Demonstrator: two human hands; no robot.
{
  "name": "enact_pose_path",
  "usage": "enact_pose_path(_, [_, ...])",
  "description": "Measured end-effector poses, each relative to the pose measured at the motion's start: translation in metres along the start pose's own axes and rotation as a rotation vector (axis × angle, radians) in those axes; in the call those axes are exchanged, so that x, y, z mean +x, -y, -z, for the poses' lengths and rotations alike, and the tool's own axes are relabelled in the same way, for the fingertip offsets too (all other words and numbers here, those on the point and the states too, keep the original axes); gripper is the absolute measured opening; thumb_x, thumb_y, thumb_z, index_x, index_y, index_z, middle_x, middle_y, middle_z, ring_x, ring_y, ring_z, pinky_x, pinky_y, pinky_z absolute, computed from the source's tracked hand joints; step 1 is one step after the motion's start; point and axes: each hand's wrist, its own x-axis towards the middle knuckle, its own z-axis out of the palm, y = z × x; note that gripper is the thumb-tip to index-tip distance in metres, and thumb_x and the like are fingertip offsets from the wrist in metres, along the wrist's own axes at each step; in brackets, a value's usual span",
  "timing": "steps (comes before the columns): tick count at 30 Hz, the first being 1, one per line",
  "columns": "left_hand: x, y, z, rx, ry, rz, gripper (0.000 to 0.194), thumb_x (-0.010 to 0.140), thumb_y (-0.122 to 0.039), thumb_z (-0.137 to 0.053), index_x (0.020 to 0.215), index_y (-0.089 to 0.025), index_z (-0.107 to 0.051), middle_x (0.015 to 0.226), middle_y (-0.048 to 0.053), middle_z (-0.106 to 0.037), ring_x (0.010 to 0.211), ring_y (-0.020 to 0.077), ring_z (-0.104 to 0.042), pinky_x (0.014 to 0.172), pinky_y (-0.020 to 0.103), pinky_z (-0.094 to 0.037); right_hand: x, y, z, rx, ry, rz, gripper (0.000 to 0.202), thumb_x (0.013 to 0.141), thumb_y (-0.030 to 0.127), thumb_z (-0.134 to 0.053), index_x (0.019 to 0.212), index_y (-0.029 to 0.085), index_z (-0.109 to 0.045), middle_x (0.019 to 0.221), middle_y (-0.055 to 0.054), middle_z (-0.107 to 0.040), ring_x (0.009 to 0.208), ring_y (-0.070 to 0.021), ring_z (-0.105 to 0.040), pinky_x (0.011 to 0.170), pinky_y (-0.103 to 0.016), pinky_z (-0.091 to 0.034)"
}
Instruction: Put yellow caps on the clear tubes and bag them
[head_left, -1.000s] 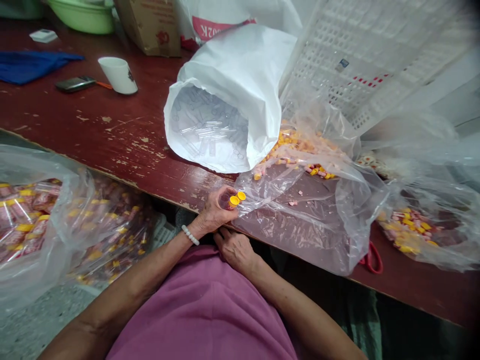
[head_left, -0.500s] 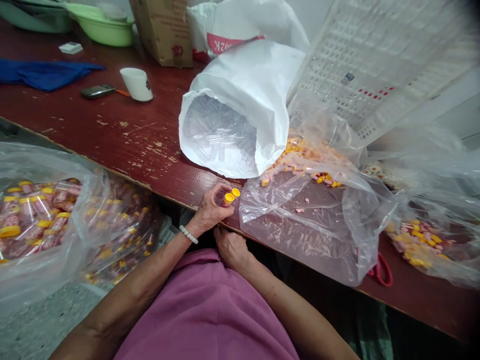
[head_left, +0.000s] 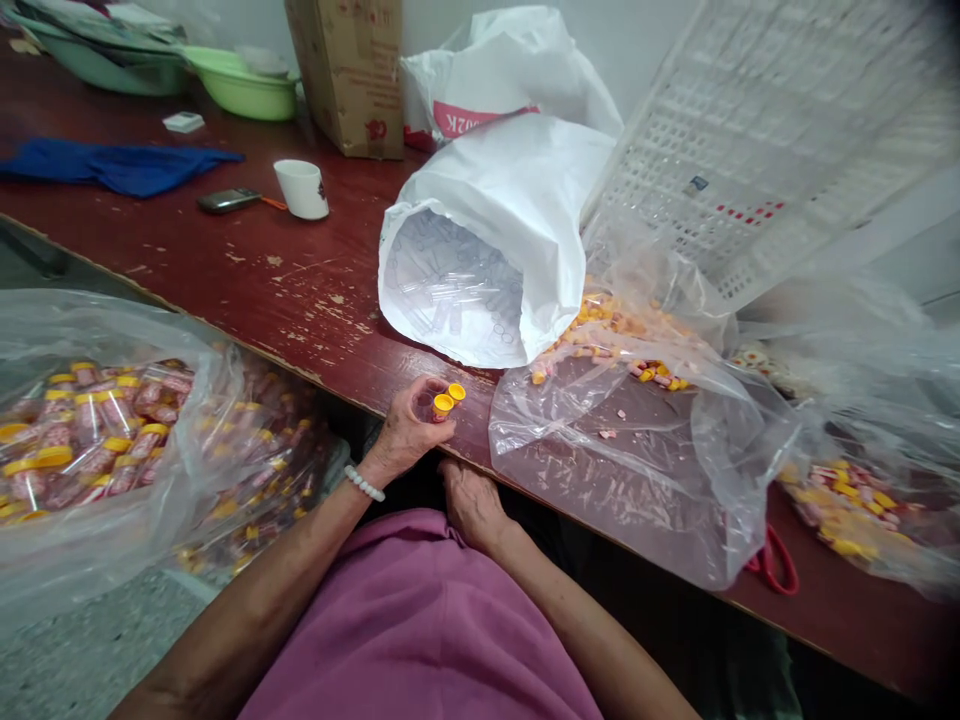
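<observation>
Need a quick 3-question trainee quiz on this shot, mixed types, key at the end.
1. Which hand grips the yellow-topped tubes?
2. True or false: the white cup sits inside the open white sack.
3. What shows in that sack's mouth? A) blue cloth; B) clear tubes; C) green basin.

Key:
1. The left hand.
2. False; the cup stands on the red table.
3. B.
</observation>
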Motion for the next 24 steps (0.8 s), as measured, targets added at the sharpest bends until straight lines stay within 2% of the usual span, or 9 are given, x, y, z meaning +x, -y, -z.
enact_pose_path(2, [-0.003,0.002,0.006,0.075,-0.007,-0.002,0.033,0.062,-0.011,-0.061,0.093,-0.016,-0.054,0.085,0.004,-0.067,0.076,0.0161,-0.064,0.066,0.025,-0.05,-0.011,-0.002,0.007,0.125,-0.008,0.094,0.023,0.085,0.012,-0.042,0.102,0.018,-0.056,0.098,-0.008,-0.062,0.084,-0.0183,-0.061,0.072,-0.029,-0.05])
enact_pose_path(3, [-0.004,0.001,0.008,0.113,-0.01,-0.005,0.033,0.062,-0.011,-0.061,0.093,-0.016,-0.054,0.085,0.003,-0.066,0.074,0.0154,-0.063,0.065,0.025,-0.05,-0.016,-0.003,0.014,0.22,-0.069,0.149,0.019,0.086,0.014,-0.043,0.099,0.019,-0.057,0.094,-0.006,-0.062,0.081,-0.0161,-0.06,0.071,-0.027,-0.05])
enact_pose_path(5, [-0.008,-0.003,0.008,0.164,0.01,-0.018,0.032,0.062,-0.011,-0.061,0.093,-0.016,-0.055,0.085,0.003,-0.065,0.073,0.0146,-0.061,0.064,0.024,-0.05,-0.022,-0.005,0.035,0.429,-0.308,0.206,0.011,0.087,0.018,-0.047,0.092,0.02,-0.056,0.089,-0.004,-0.061,0.081,-0.0138,-0.059,0.073,-0.025,-0.048])
enact_pose_path(8, [-0.014,-0.015,-0.001,0.149,0.126,-0.033,0.03,0.062,-0.011,-0.061,0.091,-0.015,-0.056,0.087,0.003,-0.063,0.076,0.0147,-0.06,0.066,0.023,-0.049,-0.018,-0.009,0.074,0.663,-0.756,0.066,0.006,0.086,0.022,-0.053,0.092,0.021,-0.054,0.086,-0.002,-0.06,0.081,-0.0132,-0.059,0.076,-0.026,-0.048])
enact_pose_path(11, [-0.019,-0.028,-0.017,0.071,0.268,-0.036,0.031,0.062,-0.009,-0.06,0.092,-0.015,-0.056,0.086,0.002,-0.063,0.075,0.0139,-0.059,0.064,0.022,-0.047,-0.004,-0.015,0.099,0.763,-0.95,-0.055,0.014,0.083,0.027,-0.059,0.094,0.021,-0.054,0.087,-0.001,-0.06,0.078,-0.013,-0.059,0.072,-0.028,-0.049])
enact_pose_path(15, [-0.022,-0.037,-0.035,-0.021,0.32,0.009,0.031,0.061,-0.011,-0.065,0.09,-0.015,-0.056,0.077,-0.001,-0.059,0.067,0.0108,-0.053,0.058,0.02,-0.043,-0.003,-0.023,0.098,0.651,-0.862,-0.027,0.013,0.083,0.03,-0.058,0.093,0.022,-0.058,0.088,-0.002,-0.065,0.088,-0.0161,-0.061,0.082,-0.033,-0.046])
enact_pose_path(18, [-0.018,-0.042,-0.042,-0.107,0.357,0.071,0.029,0.06,-0.016,-0.069,0.086,-0.014,-0.056,0.077,-0.001,-0.059,0.067,0.0112,-0.053,0.059,0.021,-0.043,-0.016,-0.024,0.095,0.467,-0.747,0.05,0.016,0.089,0.026,-0.046,0.099,0.023,-0.058,0.096,-0.003,-0.067,0.103,-0.0191,-0.058,0.101,-0.044,-0.03])
enact_pose_path(20, [-0.012,-0.047,-0.047,-0.123,0.368,0.088,0.026,0.061,-0.015,-0.067,0.085,-0.014,-0.057,0.078,0.001,-0.061,0.071,0.0128,-0.054,0.062,0.022,-0.045,-0.025,-0.023,0.099,0.401,-0.693,0.063,0.02,0.088,0.024,-0.043,0.102,0.023,-0.056,0.1,-0.003,-0.066,0.102,-0.0185,-0.059,0.106,-0.048,-0.02])
enact_pose_path(24, [0.004,-0.051,-0.056,-0.055,0.419,0.079,0.027,0.059,-0.01,-0.064,0.085,-0.014,-0.058,0.077,0.0,-0.062,0.068,0.0126,-0.054,0.06,0.021,-0.044,-0.04,-0.044,0.11,0.39,-0.642,0.104,0.031,0.084,0.031,-0.049,0.113,0.022,-0.053,0.112,-0.006,-0.062,0.109,-0.0201,-0.054,0.104,-0.043,-0.029])
